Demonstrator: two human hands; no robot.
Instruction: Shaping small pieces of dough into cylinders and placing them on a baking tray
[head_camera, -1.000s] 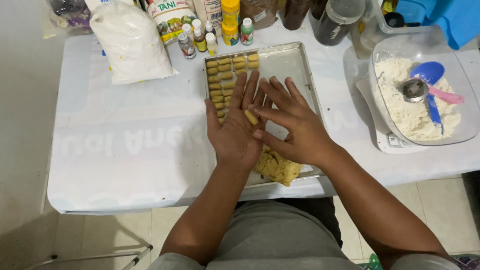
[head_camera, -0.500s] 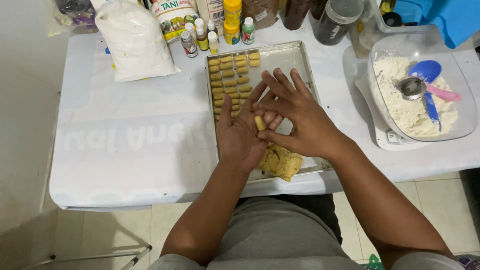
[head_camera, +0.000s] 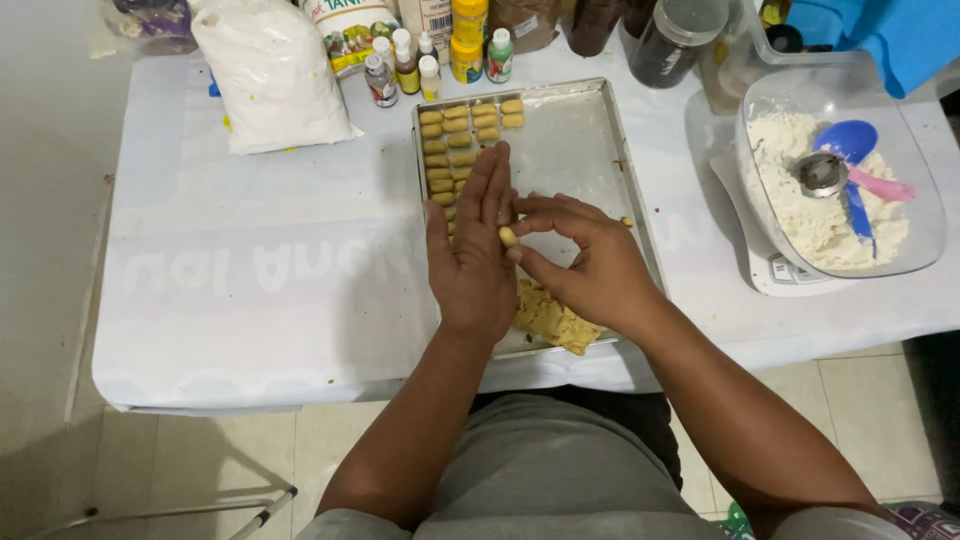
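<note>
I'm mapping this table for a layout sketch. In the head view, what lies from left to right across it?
White powder-filled plastic bag → rectangular metal baking tray holding small yellow dough pieces → dark lidded jar → clear plastic tub of white flour with blue spoon.

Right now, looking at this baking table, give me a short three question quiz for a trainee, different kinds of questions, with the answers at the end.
1. True or false: the shaped dough pieces sit in rows at the left end of the metal tray.
2. Which fingers pinch the small dough piece? A) left hand B) right hand C) neither
3. Fill in: the lump of unshaped dough lies at the tray's ____ edge, near or far from the person.

Key
1. True.
2. B; the piece rests against the flat, open left hand.
3. Near, just beneath the right hand.
</note>
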